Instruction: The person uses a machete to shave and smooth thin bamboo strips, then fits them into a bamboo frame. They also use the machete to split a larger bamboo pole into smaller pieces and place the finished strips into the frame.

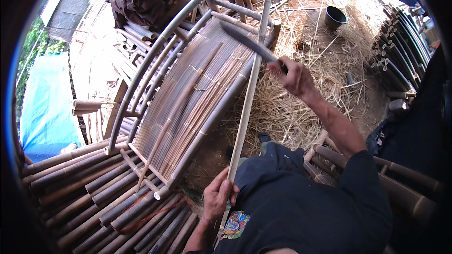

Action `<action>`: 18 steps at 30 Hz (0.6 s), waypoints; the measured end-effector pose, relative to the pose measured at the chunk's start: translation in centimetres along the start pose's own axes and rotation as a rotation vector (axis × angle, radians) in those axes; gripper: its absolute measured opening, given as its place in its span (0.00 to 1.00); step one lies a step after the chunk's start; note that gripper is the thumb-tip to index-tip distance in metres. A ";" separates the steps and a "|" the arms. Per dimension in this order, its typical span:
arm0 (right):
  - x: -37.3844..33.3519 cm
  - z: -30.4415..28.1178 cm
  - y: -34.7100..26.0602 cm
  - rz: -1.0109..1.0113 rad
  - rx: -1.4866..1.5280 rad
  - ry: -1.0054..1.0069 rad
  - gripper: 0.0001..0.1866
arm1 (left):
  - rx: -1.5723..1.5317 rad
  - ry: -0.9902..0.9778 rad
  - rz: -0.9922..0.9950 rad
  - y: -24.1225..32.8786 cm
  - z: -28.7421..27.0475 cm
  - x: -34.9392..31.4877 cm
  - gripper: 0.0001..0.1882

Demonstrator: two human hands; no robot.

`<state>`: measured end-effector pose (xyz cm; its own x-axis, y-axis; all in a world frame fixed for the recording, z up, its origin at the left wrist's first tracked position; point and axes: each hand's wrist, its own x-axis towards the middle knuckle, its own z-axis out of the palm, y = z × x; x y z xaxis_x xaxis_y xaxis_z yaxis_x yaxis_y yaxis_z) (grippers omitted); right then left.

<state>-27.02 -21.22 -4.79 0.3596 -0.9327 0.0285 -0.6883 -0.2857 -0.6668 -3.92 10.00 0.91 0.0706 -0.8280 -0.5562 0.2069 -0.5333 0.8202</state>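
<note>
My left hand (219,195) is closed round the lower end of a long, pale bamboo strip (245,117), near my body. The strip slants up and away, passing over the front rail of a bamboo bench (207,130). In my right hand (297,79) is the handle of a machete (252,45). Its dark, broad blade points to the upper left and crosses the strip near the bench's far end; whether the edge touches the strip I cannot tell. A loose bamboo piece (183,96) lies along the slatted seat of the bench.
Bamboo shavings (301,113) cover the ground to the right, with a black bucket (335,17) beyond them. Bamboo poles (94,193) lie at lower left, and more poles (400,47) are stacked at far right. A bamboo frame (329,157) stands beside my right side.
</note>
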 end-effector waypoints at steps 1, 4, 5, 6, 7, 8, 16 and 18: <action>-1.8 1.3 -1.5 -0.116 0.020 0.023 0.32 | -0.029 -0.015 0.013 0.6 0.2 1.3 0.22; -7.7 4.4 -6.0 -0.346 0.093 0.032 0.31 | -0.073 -0.027 0.059 2.8 1.2 5.9 0.21; -9.2 5.1 -7.3 -0.421 0.067 -0.004 0.31 | -0.099 -0.035 0.075 3.4 1.2 6.8 0.21; -10.5 5.8 -8.0 -0.420 0.122 -0.034 0.31 | -0.108 -0.033 0.082 3.7 1.4 7.2 0.21; -11.2 6.3 -8.4 -0.455 0.134 0.000 0.31 | -0.118 -0.039 0.079 3.7 1.5 7.5 0.21; -11.2 6.3 -8.3 -0.432 0.116 0.010 0.31 | -0.116 -0.032 0.079 3.6 1.6 7.6 0.21; -7.5 4.4 -5.8 -0.321 0.009 0.099 0.29 | -0.055 0.003 0.039 3.3 2.4 5.0 0.21; -5.9 3.3 -4.4 -0.149 -0.011 0.087 0.29 | -0.022 -0.002 0.026 2.8 2.1 3.4 0.21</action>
<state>-24.03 -13.77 -4.53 0.4028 -0.8951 0.1912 -0.6380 -0.4244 -0.6425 -5.11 5.35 1.59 0.0742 -0.8419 -0.5345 0.2260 -0.5079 0.8313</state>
